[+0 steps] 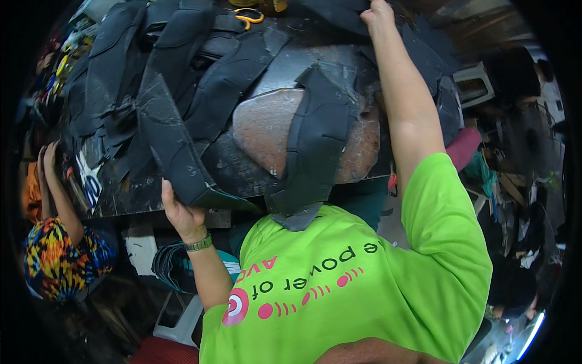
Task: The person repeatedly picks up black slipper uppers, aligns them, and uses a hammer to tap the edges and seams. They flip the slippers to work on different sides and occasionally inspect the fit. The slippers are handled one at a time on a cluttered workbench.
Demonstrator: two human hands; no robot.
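Observation:
My left hand (182, 213) is at the table's near edge, its thumb and fingers closed on the lower end of a long black foam panel (173, 151). That panel slants up and away across other black pieces. Far across the table, my right hand (377, 13) is closed at the edge of a dark sheet piece (339, 15); its fingertips are partly hidden. Between my arms, another black panel with stitched-looking creases (318, 127) lies over a worn brown board (267, 124). Its lower end hangs over the edge against my green shirt.
Several black panels (115, 54) are heaped over the left of the dark table (133, 203). Orange-handled scissors (250, 17) lie at the far side. At left, a co-worker in a multicoloured shirt (66, 255) has hands near the table. White plastic stools (176, 321) stand nearby.

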